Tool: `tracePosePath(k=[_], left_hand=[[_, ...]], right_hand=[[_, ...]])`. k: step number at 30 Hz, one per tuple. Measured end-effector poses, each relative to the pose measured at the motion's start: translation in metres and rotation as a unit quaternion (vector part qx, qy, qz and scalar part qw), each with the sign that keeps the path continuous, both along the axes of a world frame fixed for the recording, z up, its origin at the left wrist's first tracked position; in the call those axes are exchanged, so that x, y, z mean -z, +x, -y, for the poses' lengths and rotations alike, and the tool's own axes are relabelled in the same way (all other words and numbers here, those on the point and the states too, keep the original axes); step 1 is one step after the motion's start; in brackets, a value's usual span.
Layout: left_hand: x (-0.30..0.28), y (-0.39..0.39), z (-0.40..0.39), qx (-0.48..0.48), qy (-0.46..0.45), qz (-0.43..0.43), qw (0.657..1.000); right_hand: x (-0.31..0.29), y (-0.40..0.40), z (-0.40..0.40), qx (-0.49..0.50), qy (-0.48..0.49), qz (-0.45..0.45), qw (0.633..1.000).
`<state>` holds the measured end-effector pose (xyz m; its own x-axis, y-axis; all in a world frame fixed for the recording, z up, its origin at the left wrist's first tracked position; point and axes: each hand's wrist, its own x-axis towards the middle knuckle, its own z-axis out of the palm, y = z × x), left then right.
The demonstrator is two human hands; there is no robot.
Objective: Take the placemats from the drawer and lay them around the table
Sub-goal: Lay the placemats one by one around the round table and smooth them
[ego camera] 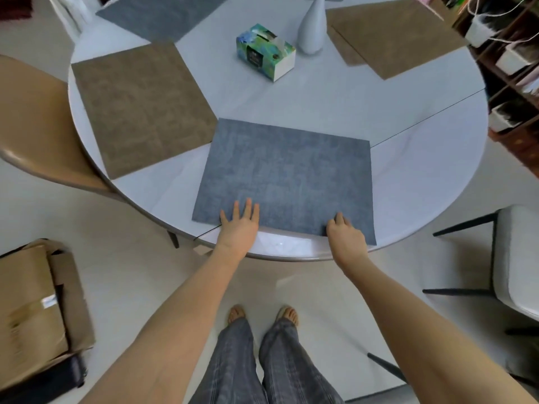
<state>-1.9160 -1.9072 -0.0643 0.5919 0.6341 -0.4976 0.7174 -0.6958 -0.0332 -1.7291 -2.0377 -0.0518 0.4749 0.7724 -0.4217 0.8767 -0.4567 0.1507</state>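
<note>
A grey-blue placemat (287, 173) lies flat at the near edge of the round white table (423, 170). My left hand (239, 225) rests flat on its near left edge with fingers spread. My right hand (344, 233) is at the near right edge, fingers curled onto the mat's border. A brown placemat (140, 109) lies to the left. Another grey placemat (157, 16) sits at the far left, and a brown placemat (390, 39) lies at the far right with a second brown edge showing beneath it.
A tissue box (264, 52) and a white vase (312, 33) stand mid-table. A tan chair (35, 141) is tucked in at the left, a white-seated chair (516, 258) at the right. Cardboard boxes (32, 313) sit on the floor at left; shelves (513, 71) stand at right.
</note>
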Motion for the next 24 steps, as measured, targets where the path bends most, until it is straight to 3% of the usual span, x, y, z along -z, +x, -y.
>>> tracePosePath(k=[5, 24], left_hand=[[0.004, -0.003, 0.013, -0.004, 0.000, 0.010, 1.000], [0.010, -0.006, 0.027, -0.027, 0.004, 0.025, 0.999]], right_hand=[[0.000, -0.002, 0.011, -0.007, -0.001, 0.046, 0.999], [0.001, 0.012, 0.015, -0.001, 0.011, -0.017, 1.000]])
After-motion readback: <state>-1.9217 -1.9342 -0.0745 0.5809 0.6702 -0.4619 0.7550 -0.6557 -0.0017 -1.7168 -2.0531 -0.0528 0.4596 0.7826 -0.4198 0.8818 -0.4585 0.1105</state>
